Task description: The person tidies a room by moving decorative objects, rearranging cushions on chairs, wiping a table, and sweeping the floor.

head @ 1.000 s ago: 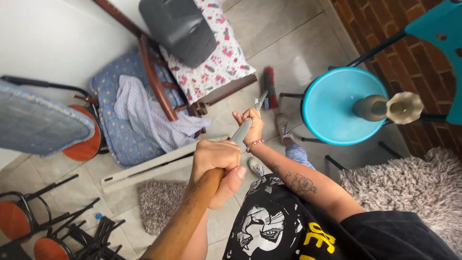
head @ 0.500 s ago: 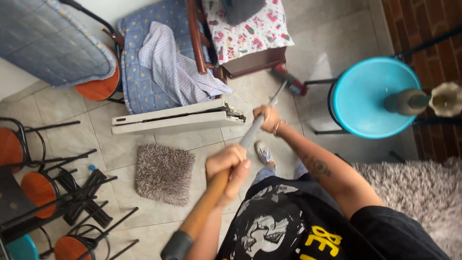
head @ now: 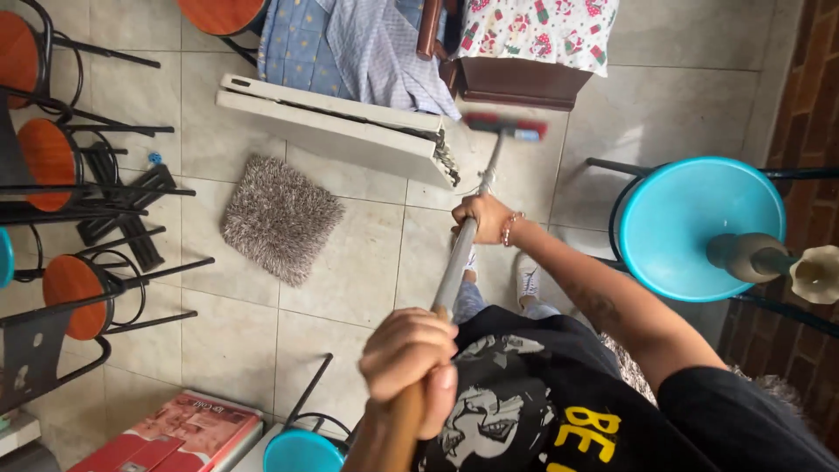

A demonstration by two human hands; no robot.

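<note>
The person holds a broom (head: 476, 205) in both hands. The left hand (head: 411, 367) is wrapped tight round the upper, wooden-looking end of the pole, close to the body; the right hand (head: 482, 217) is closed round the grey lower part, further down toward the floor. Both hands have a full, closed grip on the pole. The red broom head (head: 504, 127) rests on the tiled floor (head: 350, 262), just in front of the dark wooden base of a piece of furniture covered in a flower-print cloth (head: 533, 26).

The pole looks stiff and fairly light, with most of the weight at the head; two hands set well apart, as here, would give good control. The smooth grey part could slip in a loose hand.

Just left of the broom head lies a long, pale flat board (head: 341, 127), its end almost touching the pole. A shaggy grey mat (head: 280, 217) lies further left. Stools with orange seats (head: 52, 157) crowd the floor's left edge, and a turquoise stool (head: 699, 227) stands close on the right, narrowing the room to swing.
</note>
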